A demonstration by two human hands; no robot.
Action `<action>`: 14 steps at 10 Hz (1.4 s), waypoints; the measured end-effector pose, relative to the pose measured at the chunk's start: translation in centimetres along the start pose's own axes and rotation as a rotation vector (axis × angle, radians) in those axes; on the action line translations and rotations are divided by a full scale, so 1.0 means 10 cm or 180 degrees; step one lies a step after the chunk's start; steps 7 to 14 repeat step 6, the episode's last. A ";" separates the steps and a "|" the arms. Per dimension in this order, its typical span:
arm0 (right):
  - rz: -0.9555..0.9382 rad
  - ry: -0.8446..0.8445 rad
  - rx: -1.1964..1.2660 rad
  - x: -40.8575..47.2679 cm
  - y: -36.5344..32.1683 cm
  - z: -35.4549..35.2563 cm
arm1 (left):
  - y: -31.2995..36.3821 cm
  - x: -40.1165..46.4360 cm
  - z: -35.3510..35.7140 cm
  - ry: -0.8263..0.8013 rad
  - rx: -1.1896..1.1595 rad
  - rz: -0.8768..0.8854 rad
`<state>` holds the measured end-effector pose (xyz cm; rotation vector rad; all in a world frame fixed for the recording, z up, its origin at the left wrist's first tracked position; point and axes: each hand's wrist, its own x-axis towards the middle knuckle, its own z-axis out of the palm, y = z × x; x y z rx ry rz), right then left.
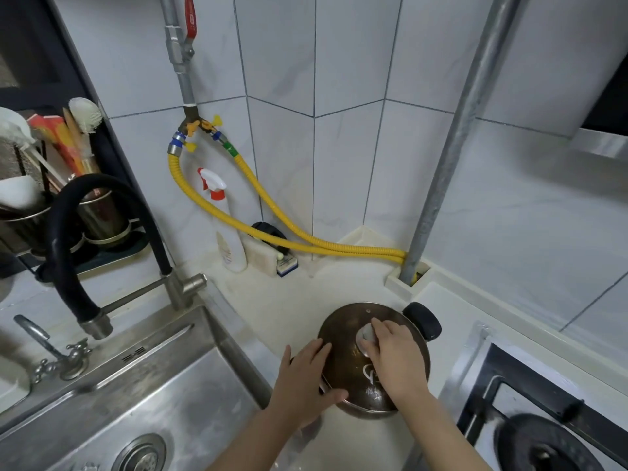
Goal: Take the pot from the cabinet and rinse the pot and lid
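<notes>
- The pot point(360, 407) sits on the pale countertop point(272, 300), just right of the steel sink point(163, 396) and left of the gas stove point(543, 436); only a thin strip of its steel wall shows below the lid at the near edge.
- The lid point(346, 365) is on the pot, a round dark-tinted disc with a metal rim, a small vent hole near its far edge and white printed markings on the near half; it looks wet or smeared, with faint glints on the surface.
- A black side handle point(423, 320) sticks out from the pot on the far side away from the sink.
- Your right hand point(394, 362) is closed over the pale knob point(366, 334) at the lid's centre, fingers curled around it.
- Your left hand point(306, 382) rests on the sink-side edge of the pot, fingers spread flat over the lid's rim and thumb hooked along the near edge; it covers whatever is under the palm, so you cannot tell whether it grips a handle there or only presses.
- Beyond the sink, the black hose faucet point(68, 253) arches over the basin, with no water visible at its nozzle.
- Behind the pot, against the tiled wall, stand a white spray bottle point(227, 229) and a sponge point(263, 258), well apart from the pot.
- Yellow gas hoses point(306, 239) run along the wall behind the pot.
</notes>
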<state>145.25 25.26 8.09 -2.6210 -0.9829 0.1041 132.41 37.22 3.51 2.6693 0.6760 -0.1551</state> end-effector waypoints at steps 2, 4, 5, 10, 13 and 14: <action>-0.0018 -0.0050 0.0276 -0.03 -0.04 0.03 | 0.01 -0.06 -0.05 -0.0007 0.0027 0.0083; 0.0167 -0.0091 0.0014 -0.09 -0.12 0.02 | 0.04 -0.08 -0.16 -0.0175 0.0040 0.0018; 0.0373 -0.0369 -0.0242 -0.24 -0.25 -0.02 | 0.06 -0.20 -0.25 -0.0050 0.0218 0.0083; 0.0449 -0.0405 -0.0421 -0.39 -0.35 -0.12 | 0.05 -0.37 -0.41 0.0161 0.0188 0.0192; 0.0449 -0.0405 -0.0421 -0.39 -0.35 -0.12 | 0.05 -0.37 -0.41 0.0161 0.0188 0.0192; 0.0449 -0.0405 -0.0421 -0.39 -0.35 -0.12 | 0.05 -0.37 -0.41 0.0161 0.0188 0.0192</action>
